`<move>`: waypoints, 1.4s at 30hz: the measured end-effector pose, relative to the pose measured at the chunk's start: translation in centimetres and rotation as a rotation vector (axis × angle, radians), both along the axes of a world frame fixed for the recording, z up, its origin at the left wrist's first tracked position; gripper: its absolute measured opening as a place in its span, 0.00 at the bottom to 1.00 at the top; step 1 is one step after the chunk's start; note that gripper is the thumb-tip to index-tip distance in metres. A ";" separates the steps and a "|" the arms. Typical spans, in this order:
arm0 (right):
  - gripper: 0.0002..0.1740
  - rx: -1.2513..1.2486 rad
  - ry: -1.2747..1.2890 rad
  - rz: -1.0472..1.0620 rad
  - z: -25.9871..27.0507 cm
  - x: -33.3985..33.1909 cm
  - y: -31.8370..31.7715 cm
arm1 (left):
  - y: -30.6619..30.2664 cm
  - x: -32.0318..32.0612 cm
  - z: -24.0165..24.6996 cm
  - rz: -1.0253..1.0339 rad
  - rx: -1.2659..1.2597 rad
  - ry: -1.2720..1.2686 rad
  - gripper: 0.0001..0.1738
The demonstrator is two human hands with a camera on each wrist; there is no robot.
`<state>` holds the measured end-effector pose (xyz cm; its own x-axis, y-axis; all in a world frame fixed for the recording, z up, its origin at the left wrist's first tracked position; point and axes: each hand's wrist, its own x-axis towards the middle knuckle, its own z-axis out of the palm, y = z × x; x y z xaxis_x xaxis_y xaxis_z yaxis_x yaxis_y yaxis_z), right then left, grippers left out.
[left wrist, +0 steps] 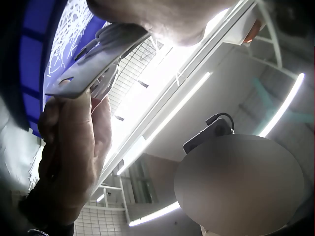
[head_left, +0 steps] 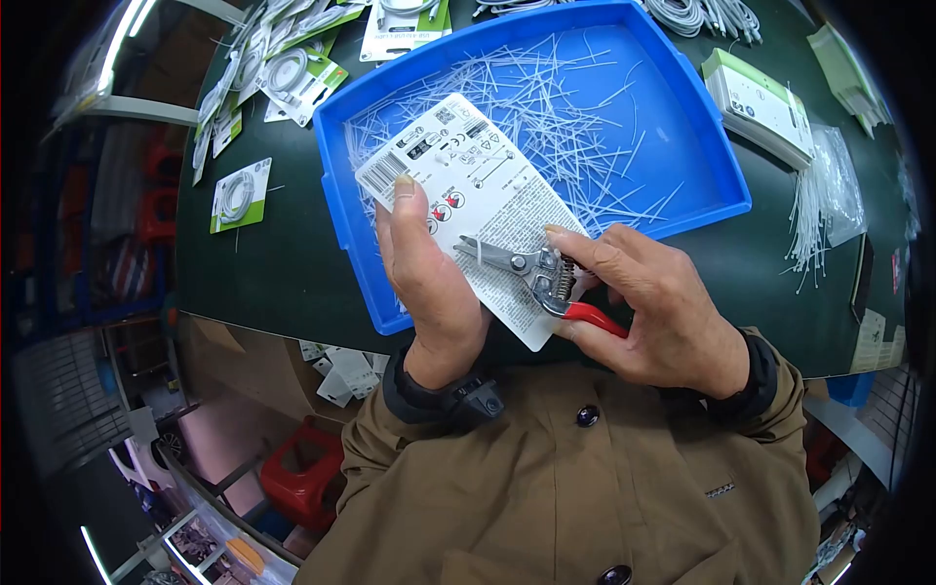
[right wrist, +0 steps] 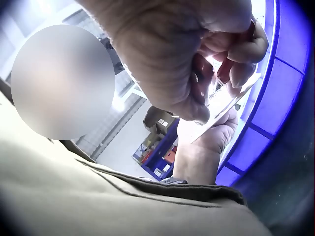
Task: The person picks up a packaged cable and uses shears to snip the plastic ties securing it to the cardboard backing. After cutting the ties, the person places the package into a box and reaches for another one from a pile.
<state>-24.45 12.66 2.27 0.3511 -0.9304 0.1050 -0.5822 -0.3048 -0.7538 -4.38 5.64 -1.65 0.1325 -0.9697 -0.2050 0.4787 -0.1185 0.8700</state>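
In the head view, my left hand (head_left: 434, 283) grips a white packaging card (head_left: 531, 210) by its left side, thumb over the printed face and the fingers hidden behind. My right hand (head_left: 678, 302) holds pruning shears (head_left: 520, 261) with red handles and a coiled spring. Their blades lie across the card's printed face, around a short white plastic strip (head_left: 479, 251) standing up from it. A blue tray (head_left: 678, 146) sits just beyond the card, with many loose white cable ties (head_left: 575, 136) in it. In the right wrist view the fingers curl round the red handles (right wrist: 201, 81).
Carded cables (head_left: 241, 195) lie left of the tray on the dark green table (head_left: 263, 283). To the right are a stack of cards (head_left: 759, 107) and a clear bag (head_left: 834, 185) with white ties. Coiled cables (head_left: 682, 15) lie at the back. A red stool (head_left: 302, 473) stands below.
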 end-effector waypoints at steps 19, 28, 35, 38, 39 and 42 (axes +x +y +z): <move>0.43 -0.114 0.047 -0.035 0.2 -0.2 0.4 | 0.3 0.0 1.7 0.026 -0.120 -0.011 0.27; 0.42 -0.105 0.015 -0.036 -0.4 -0.1 0.4 | 0.9 -1.2 1.6 0.067 -0.123 -0.047 0.25; 0.41 -0.166 0.154 -0.047 0.0 0.1 0.8 | 0.8 -1.4 0.7 0.074 -0.064 -0.065 0.24; 0.41 -0.164 0.202 -0.038 0.2 0.1 1.0 | 0.8 -1.6 0.5 0.038 -0.058 -0.080 0.23; 0.41 -0.152 0.201 -0.034 -0.1 0.1 1.1 | 0.7 -1.7 0.5 0.028 -0.029 -0.043 0.23; 0.41 -0.134 0.164 -0.035 -0.5 -0.2 1.1 | 0.6 -1.8 0.7 -0.018 -0.017 -0.015 0.23</move>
<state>-24.60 13.75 1.76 0.3412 -0.9239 0.1729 -0.7061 -0.3733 -0.6017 -6.17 6.28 -0.91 0.1176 -0.9754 -0.1867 0.4633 -0.1124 0.8791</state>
